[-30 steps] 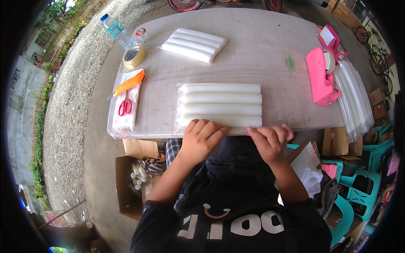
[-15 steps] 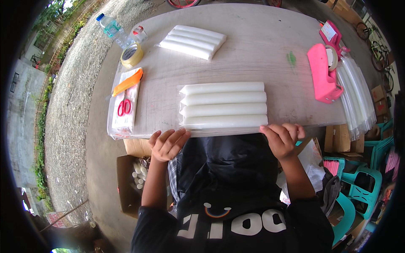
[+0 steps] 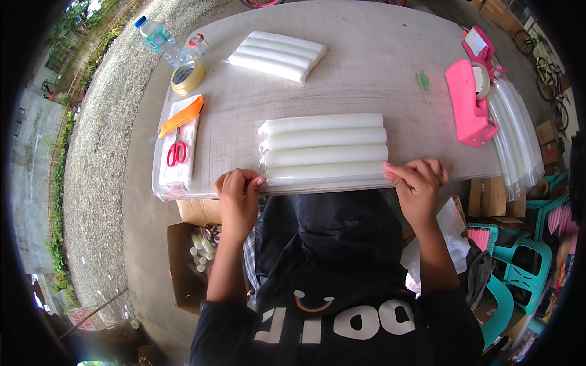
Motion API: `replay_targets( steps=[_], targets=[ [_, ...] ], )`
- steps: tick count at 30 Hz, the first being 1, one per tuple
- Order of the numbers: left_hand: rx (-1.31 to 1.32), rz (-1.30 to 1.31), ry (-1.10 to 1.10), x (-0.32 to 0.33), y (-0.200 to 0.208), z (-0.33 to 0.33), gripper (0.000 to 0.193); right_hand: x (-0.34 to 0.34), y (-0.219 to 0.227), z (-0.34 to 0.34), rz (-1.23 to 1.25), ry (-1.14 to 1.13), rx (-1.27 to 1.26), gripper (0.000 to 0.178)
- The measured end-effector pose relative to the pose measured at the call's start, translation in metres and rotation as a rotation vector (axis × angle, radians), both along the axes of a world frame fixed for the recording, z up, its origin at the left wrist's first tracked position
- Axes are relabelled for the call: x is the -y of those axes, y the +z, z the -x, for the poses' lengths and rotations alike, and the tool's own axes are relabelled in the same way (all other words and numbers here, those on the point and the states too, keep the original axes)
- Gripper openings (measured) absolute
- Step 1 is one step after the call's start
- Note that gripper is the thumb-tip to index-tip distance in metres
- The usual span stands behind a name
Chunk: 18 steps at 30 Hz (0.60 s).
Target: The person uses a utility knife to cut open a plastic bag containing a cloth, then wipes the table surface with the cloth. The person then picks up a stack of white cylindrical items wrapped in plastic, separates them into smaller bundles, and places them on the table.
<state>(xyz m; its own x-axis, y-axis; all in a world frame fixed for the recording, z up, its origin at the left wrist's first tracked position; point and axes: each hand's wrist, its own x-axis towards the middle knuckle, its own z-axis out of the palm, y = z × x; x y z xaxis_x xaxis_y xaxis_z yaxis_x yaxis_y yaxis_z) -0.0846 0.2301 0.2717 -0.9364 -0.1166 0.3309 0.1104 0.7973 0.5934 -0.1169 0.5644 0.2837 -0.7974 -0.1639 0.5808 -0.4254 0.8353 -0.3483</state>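
A clear plastic bag with several white candles point(image 3: 323, 139) in it lies flat at the near edge of the table, the candles side by side. My left hand point(image 3: 238, 198) is closed at the bag's near left corner, thumb and fingers pinching the plastic. On the other side, my right hand point(image 3: 420, 186) pinches the near right corner by the end of the closest candle. Farther back on the table rests a second pack of white candles point(image 3: 278, 55).
At the left lie an orange cutter point(image 3: 182, 118), red scissors point(image 3: 177, 151) and white plastic packets point(image 3: 179, 174). Behind them stand a tape roll point(image 3: 187, 77) and a water bottle point(image 3: 161, 41). A pink tape dispenser point(image 3: 469, 104) and plastic sleeves point(image 3: 516, 134) are at the right.
My left thumb has come up onto the bag's near left corner, and that hand has turned more upright. My right hand has shifted slightly right and closed on its corner. The candles stay in place.
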Motion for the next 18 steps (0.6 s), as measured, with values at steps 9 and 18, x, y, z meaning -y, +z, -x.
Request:
replay_targets(
  steps=[9, 18],
  targets=[
    [-0.380, 0.366, -0.067, -0.096, -0.004, -0.006, 0.047, 0.001, 0.000, 0.003, 0.028, 0.007, 0.040, 0.012],
    [-0.383, 0.206, -0.063, -0.091, -0.003, 0.018, 0.025, -0.016, -0.006, 0.003, 0.276, -0.033, 0.262, 0.007]
  ],
)
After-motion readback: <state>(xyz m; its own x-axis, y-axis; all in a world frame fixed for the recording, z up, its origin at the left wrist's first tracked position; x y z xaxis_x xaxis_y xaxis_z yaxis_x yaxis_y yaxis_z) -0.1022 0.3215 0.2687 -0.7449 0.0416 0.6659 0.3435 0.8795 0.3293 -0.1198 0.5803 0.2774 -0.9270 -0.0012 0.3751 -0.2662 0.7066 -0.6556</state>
